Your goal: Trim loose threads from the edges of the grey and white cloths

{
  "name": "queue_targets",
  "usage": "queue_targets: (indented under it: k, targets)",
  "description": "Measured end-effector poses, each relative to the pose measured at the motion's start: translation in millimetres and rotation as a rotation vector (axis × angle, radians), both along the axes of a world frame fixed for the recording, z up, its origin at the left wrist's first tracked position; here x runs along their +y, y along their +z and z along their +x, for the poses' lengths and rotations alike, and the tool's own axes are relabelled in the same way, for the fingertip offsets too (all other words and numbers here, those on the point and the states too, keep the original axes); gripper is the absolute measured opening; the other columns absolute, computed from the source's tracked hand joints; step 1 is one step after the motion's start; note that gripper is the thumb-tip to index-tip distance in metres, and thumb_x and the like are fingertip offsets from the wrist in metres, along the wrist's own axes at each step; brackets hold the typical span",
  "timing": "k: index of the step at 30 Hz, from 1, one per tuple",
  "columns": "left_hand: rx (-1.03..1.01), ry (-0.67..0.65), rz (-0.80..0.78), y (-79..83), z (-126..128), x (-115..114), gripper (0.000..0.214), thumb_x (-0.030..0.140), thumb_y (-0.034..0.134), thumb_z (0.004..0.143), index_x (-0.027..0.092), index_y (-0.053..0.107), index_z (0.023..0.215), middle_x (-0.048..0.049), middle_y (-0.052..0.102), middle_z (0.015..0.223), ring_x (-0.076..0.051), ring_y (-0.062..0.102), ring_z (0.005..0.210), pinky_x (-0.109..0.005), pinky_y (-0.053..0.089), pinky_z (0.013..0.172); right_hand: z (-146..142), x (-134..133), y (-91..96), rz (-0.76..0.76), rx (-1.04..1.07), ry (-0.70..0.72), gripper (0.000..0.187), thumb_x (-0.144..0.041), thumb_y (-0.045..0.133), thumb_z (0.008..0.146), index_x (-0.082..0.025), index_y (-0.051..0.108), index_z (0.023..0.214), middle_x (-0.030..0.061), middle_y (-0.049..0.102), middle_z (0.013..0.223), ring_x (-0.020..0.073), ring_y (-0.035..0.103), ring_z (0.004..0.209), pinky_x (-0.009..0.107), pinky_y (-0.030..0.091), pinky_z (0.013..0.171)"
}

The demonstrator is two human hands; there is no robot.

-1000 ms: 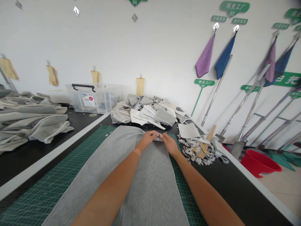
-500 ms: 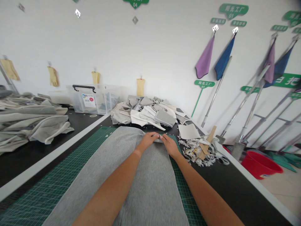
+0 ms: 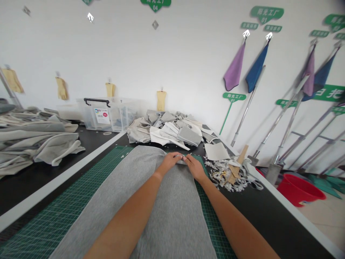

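**Left hand (image 3: 169, 161) and right hand (image 3: 194, 167) stay paired at the far end of the grey knit cloth (image 3: 167, 219)**

Almost nothing has shifted in the last second: the hands sit where they sat, and only the view drifts slightly. The cloth lies flat and soft, a heathered grey with a paler edge, running from under the forearms out to the grip. It rests on a green gridded cutting mat (image 3: 43, 230), set into a smooth black worktable (image 3: 269, 212). At the far end, a thin pale fold shows beneath the curled fingers, whose tips almost meet. Both hands bear on that fold, though I cannot tell whether they pinch it or only press it.

Just beyond the grip sits a rumpled heap of grey and cream offcuts (image 3: 167, 131). To its right lie fluffy white shreds (image 3: 222, 174) around gold-handled scissors (image 3: 219, 176). Well left of the grip are a slumped stack of folded pale cloth (image 3: 40, 144) and a clear plastic box (image 3: 104, 117).
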State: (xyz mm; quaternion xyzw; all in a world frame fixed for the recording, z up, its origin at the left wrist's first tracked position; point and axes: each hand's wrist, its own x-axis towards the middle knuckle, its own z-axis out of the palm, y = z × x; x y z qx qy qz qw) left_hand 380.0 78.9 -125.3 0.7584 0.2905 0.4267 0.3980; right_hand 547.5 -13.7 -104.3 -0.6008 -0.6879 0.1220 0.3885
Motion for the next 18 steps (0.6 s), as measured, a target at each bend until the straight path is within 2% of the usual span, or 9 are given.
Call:
queue_targets:
  k: [6, 18]
  targets:
    - [-0.012, -0.002, -0.005, -1.1, 0.2, 0.1, 0.032, 0.041, 0.060, 0.087, 0.017, 0.077, 0.097, -0.0053, 0.076, 0.100, -0.021, 0.068, 0.097, -0.030, 0.049, 0.092, 0.6, 1.2, -1.3, 0.002, 0.005, 0.007, 0.038, -0.054, 0.038, 0.100, -0.024, 0.054, 0.085, -0.0017, 0.059, 0.077, 0.0175, 0.056, 0.073, 0.026, 0.035, 0.068]
    - [-0.004, 0.002, 0.000, -0.5, -0.2, -0.2, 0.033, 0.042, 0.059, 0.087, 0.016, 0.078, 0.097, -0.0055, 0.076, 0.099, -0.021, 0.067, 0.096, -0.029, 0.050, 0.090, -0.2, 1.3, -0.8, 0.044, 0.040, 0.049, 0.039, -0.053, 0.038, 0.101, -0.023, 0.050, 0.080, -0.0023, 0.053, 0.073, 0.0164, 0.052, 0.070, 0.025, 0.035, 0.067]
